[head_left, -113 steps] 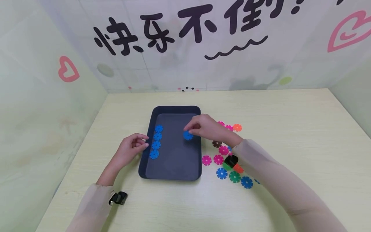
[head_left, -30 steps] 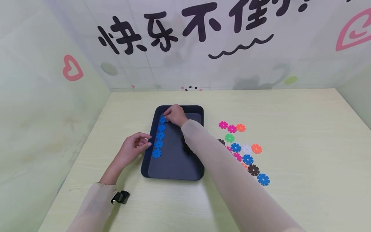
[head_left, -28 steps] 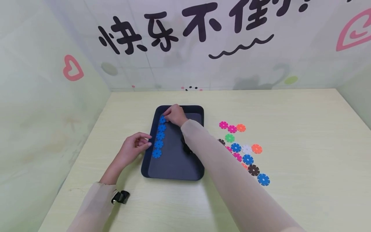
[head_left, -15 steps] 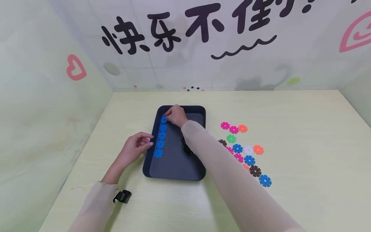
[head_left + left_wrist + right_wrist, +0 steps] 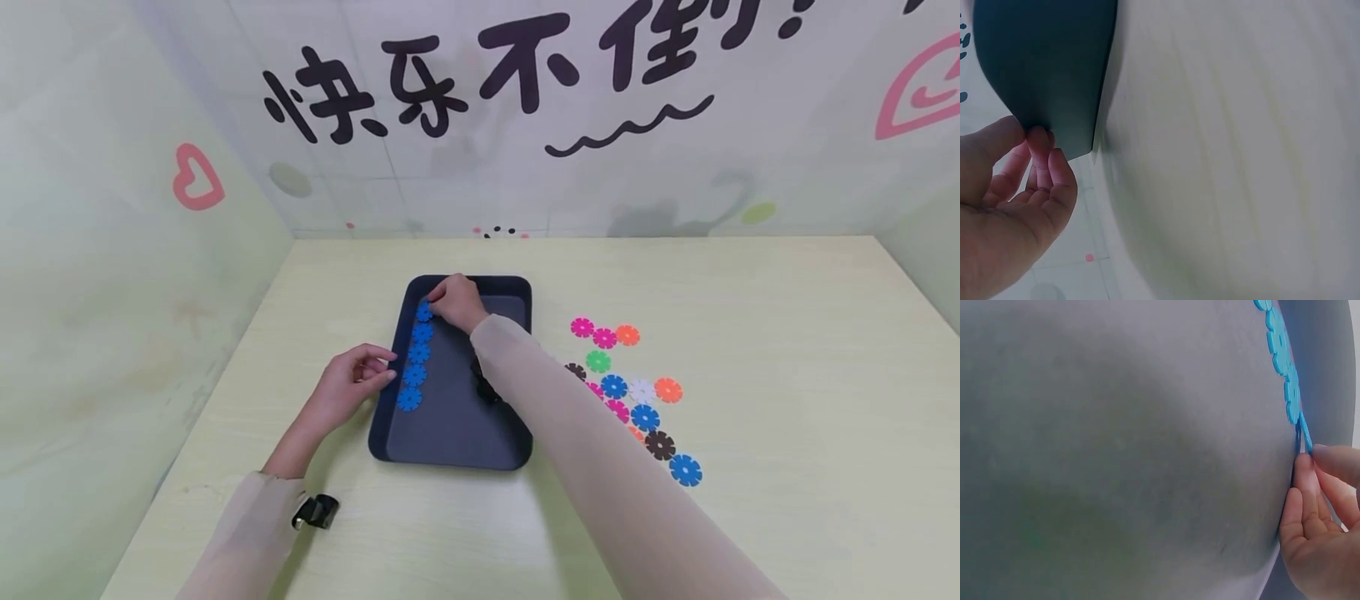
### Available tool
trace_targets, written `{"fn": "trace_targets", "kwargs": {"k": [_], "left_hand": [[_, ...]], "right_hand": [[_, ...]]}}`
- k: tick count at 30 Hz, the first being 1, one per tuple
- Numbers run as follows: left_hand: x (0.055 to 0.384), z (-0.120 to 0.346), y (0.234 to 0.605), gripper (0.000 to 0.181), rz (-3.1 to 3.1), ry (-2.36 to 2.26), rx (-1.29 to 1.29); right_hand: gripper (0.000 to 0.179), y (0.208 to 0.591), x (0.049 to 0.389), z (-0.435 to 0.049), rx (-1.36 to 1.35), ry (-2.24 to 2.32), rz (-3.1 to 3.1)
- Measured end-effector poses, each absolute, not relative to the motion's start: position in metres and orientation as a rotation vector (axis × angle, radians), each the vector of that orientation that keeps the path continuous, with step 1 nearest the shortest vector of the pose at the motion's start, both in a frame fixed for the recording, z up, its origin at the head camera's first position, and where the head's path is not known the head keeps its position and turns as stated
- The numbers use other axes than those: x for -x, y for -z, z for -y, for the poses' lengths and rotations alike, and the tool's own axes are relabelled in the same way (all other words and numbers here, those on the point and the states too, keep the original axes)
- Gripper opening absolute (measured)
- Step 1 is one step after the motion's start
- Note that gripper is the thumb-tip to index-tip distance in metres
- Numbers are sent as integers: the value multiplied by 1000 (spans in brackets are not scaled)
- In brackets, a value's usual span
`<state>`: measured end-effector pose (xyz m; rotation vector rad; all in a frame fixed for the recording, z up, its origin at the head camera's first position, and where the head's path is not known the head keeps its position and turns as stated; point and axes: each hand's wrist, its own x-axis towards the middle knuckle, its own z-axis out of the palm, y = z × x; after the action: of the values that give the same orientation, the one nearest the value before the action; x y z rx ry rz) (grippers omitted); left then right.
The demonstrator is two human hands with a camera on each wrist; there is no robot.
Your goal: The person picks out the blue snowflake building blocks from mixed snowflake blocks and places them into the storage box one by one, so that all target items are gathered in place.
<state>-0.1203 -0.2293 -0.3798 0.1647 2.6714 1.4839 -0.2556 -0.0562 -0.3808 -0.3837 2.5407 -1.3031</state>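
Inside the dark tray [image 5: 457,433], a column of blue notched plastic discs [image 5: 415,374] lies along the left side. My right hand [image 5: 459,302] pinches the farthest blue disc [image 5: 424,311] at the tray's back left corner. The right wrist view shows that disc [image 5: 1306,433] tilted nearly on edge between thumb and fingertips, right at the end of the column. At the tray's left rim, my left hand [image 5: 352,382] holds the edge with thumb and finger, its other fingers curled beneath, as the left wrist view shows.
Right of the tray, loose notched discs lie scattered on the pale wooden table [image 5: 787,358]: pink [image 5: 582,327], orange [image 5: 668,390], green [image 5: 597,361], white [image 5: 642,391], brown [image 5: 660,445] and blue [image 5: 686,470]. My right sleeve [image 5: 585,450] covers part of them. A printed wall stands behind.
Since the earliest frame, my right hand has carried a blue disc from the tray's right side to the far end of the column. Over the last second both hands stay nearly still.
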Motion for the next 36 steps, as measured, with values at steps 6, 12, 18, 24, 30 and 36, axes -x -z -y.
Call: {"fn": "trace_targets", "kwargs": {"k": [6, 12, 18, 24, 30, 36], "left_hand": [[120, 229, 380, 23, -2672, -1478, -162], [119, 228, 381, 23, -2678, -1474, -157], [119, 228, 380, 23, -2678, -1470, -155], [120, 227, 380, 23, -2690, -1454, -168], [120, 228, 381, 22, -2699, -1442, -183], [120, 228, 382, 22, -2699, -1450, -186]], "right_hand": [[18, 381, 255, 56, 367, 1326, -2538], [18, 380, 254, 55, 358, 1348, -2535], [20, 374, 257, 50, 385, 1336, -2521], [23, 353, 259, 46, 485, 1316, -2465], [25, 324, 256, 36, 666, 1259, -2430], [25, 303, 247, 11, 834, 1232, -2410]]}}
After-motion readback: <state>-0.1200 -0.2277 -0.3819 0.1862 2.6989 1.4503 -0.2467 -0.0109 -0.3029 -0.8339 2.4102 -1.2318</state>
